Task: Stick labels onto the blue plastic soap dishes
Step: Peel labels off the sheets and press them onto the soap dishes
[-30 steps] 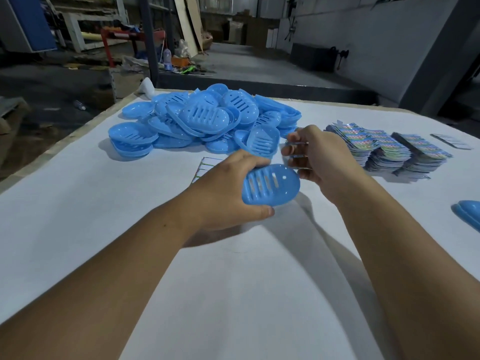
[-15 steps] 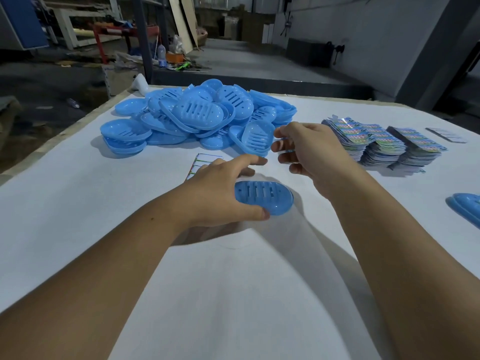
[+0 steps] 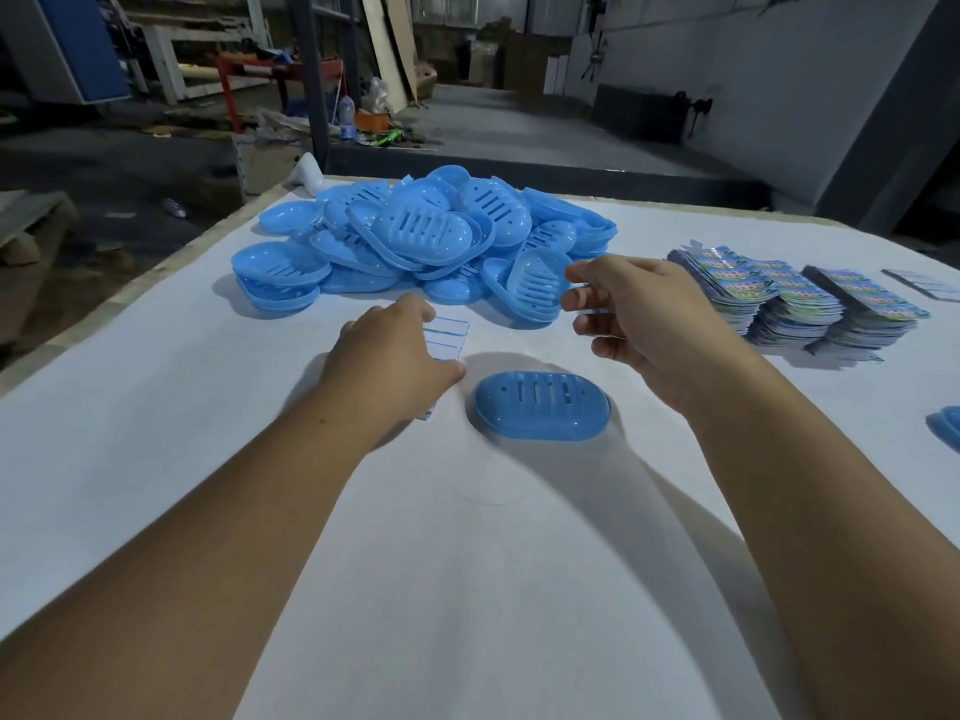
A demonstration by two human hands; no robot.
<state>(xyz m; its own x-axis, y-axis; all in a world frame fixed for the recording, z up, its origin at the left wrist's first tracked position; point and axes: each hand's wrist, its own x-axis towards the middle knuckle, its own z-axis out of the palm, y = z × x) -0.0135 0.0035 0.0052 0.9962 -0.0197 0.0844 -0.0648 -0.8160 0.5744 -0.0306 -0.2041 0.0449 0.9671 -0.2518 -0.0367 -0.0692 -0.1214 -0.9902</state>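
Observation:
One blue soap dish (image 3: 543, 405) lies upside down on the white table (image 3: 467, 589) between my hands, with nothing touching it. My left hand (image 3: 392, 356) lies just left of it, fingers spread flat on a label sheet (image 3: 449, 332) that is mostly hidden under the hand. My right hand (image 3: 641, 317) hovers behind and to the right of the dish. Its thumb and fingers pinch a small, thin label (image 3: 592, 309), mostly hidden by the fingers. A large pile of blue soap dishes (image 3: 426, 241) fills the back of the table.
Stacks of colourful label sheets (image 3: 795, 298) stand at the right. Another blue dish (image 3: 945, 426) shows at the right edge. The table's left edge (image 3: 130, 298) drops to a cluttered workshop floor.
My left hand has set the dish down on the table, let go, and moved left onto the label sheet. My right hand has stayed near the pile.

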